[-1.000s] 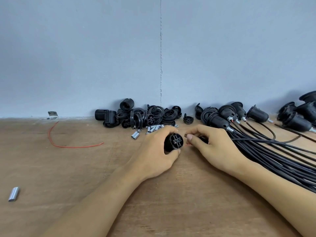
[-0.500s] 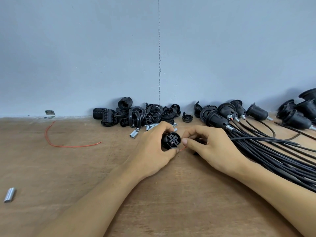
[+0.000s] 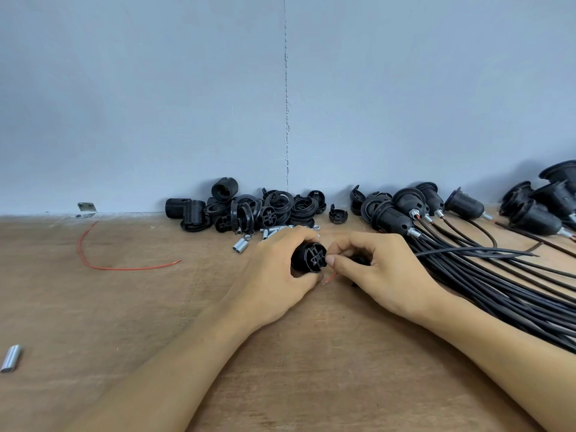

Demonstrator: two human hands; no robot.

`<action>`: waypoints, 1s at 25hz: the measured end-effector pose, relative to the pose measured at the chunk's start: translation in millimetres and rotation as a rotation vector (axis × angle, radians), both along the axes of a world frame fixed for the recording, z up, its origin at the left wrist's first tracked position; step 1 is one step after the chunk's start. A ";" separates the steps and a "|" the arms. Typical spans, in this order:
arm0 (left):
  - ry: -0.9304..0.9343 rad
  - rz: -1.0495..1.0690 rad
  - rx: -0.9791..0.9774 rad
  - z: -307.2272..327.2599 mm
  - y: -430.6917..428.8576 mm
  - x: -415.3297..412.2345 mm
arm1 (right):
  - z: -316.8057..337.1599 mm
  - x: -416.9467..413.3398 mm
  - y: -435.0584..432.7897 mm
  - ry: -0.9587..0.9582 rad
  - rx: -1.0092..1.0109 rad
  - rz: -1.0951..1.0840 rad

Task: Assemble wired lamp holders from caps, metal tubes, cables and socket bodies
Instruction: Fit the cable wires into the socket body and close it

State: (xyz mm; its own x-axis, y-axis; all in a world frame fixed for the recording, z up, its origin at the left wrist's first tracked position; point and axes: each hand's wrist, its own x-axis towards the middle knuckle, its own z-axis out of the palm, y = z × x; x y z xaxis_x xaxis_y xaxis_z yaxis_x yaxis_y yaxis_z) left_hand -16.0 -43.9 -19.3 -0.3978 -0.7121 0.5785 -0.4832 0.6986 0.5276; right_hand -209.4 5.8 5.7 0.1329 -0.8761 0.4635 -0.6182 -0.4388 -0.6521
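Note:
My left hand [image 3: 274, 272] grips a black socket body [image 3: 310, 257] lying on its side, its terminal end turned toward my right hand. My right hand [image 3: 374, 269] pinches a thin wire end at that terminal face; a red wire tip [image 3: 330, 278] pokes out below the fingers. A black part sits half hidden under my right palm. Loose black caps and socket bodies [image 3: 249, 210] lie piled by the wall, with small metal tubes [image 3: 240, 244] just in front of them.
Finished lamp holders [image 3: 402, 218] with a bundle of black cables [image 3: 498, 285] spread over the right side of the wooden table [image 3: 156, 307]. A loose red wire [image 3: 93, 263] lies at left, a stray metal tube [image 3: 11, 358] at the near left edge, a metal bracket [image 3: 86, 208] by the wall.
Both hands stayed together at the socket body. The right fingertips have closed in on the terminal face, and the red wire tip now shows below them.

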 end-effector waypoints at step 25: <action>-0.029 -0.003 -0.033 -4.4 -3.0 -3.9 | -0.9 -0.2 -1.1 0.093 0.004 -0.102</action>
